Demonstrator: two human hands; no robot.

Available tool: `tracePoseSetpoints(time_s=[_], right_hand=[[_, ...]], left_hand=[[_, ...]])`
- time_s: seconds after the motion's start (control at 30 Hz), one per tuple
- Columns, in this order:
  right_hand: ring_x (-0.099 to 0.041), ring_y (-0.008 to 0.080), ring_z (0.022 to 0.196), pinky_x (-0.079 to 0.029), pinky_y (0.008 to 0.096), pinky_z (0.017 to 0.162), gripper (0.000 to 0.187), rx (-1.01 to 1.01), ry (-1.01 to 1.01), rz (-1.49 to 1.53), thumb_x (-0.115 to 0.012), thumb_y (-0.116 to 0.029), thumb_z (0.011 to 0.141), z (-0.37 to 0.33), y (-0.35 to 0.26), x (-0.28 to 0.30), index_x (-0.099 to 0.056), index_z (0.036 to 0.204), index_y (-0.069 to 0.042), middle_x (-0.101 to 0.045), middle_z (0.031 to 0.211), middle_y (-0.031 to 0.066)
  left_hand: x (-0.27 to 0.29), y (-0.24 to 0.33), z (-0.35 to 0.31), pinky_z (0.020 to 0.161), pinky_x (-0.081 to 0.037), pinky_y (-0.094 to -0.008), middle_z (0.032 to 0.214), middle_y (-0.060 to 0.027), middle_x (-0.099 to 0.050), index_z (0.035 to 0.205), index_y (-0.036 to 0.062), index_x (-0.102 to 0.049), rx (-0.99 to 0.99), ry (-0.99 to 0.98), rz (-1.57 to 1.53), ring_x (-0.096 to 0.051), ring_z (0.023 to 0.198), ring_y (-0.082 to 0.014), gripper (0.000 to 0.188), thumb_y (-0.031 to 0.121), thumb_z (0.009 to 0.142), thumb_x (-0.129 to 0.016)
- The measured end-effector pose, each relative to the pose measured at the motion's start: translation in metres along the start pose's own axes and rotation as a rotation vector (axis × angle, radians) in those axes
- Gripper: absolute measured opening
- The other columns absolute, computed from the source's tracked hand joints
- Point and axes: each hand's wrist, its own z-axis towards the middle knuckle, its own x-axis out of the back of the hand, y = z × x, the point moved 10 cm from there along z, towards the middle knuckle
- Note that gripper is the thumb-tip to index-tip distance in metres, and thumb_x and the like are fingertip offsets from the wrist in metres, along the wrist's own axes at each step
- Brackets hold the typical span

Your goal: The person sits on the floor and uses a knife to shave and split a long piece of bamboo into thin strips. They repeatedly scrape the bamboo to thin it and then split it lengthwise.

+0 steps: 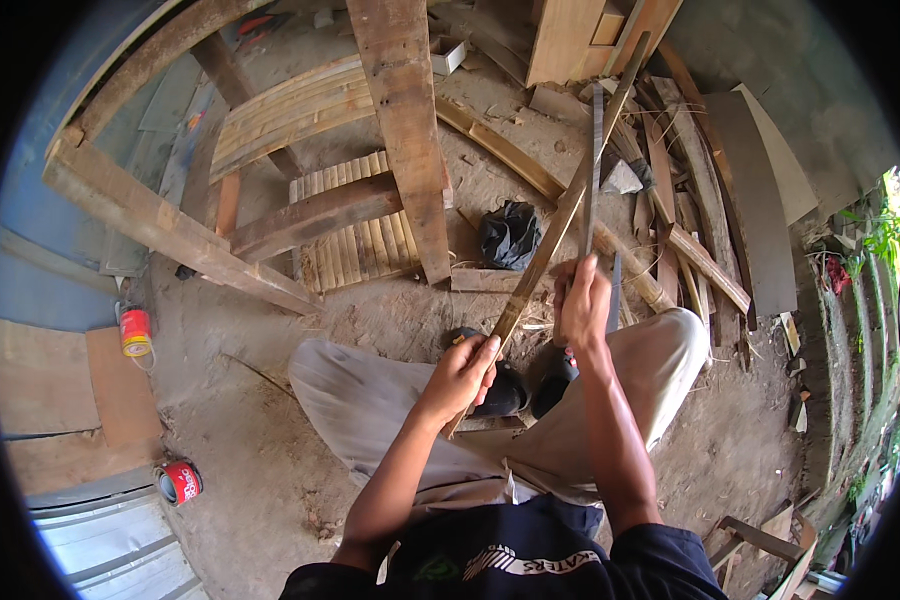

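Observation:
My left hand (460, 375) is closed around the lower part of a long, narrow wooden strip (540, 265). The strip slants up and away to the right, past my feet. In my closed right hand (582, 300) is a long knife (591, 190), its thin grey blade pointing away from me. The upper part of the blade crosses or overlaps the strip; whether they touch I cannot tell. My fingers hide the knife's handle. Beside the right hand, near my knee, shows a dark flat piece (615, 290) whose kind I cannot make out.
A wooden frame (400, 130) stands at the left, with slatted panels (360, 250) behind it. A black plastic bag (510, 235) lies ahead. Boards and offcuts (705, 190) are piled at the right. Two red cans (180, 482) sit at the left on the dirt floor (240, 400).

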Motion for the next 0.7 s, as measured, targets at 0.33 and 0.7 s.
tracePoseSetpoints(time_s=[0.33,0.7], right_hand=[[-0.063,0.0377,0.054,-0.05,0.0456,0.05,0.048,0.503,-0.43,-0.856,-0.06,-0.051,0.09,-0.077,-0.015,-0.027,-0.057,0.079,-0.005,-0.063,0.065,0.0163],[-0.064,0.0319,0.053,-0.05,0.0489,0.05,0.054,0.598,-0.531,-0.984,-0.057,-0.062,0.086,-0.056,-0.026,-0.015,-0.06,0.083,-0.008,-0.064,0.07,0.0102]], left_hand=[[-0.019,0.008,0.021,0.037,-0.039,-0.0249,0.061,-0.0032,-0.05,0.09,0.0017,-0.053,-0.031,0.006,-0.056,-0.045,0.04,-0.0102,0.025,0.018,0.103,-0.039],[-0.036,0.021,0.023,0.04,-0.04,-0.0261,0.065,-0.0032,-0.053,0.102,0.0017,-0.054,-0.04,-0.006,-0.006,-0.047,0.041,-0.0103,0.027,0.024,0.106,-0.039]])
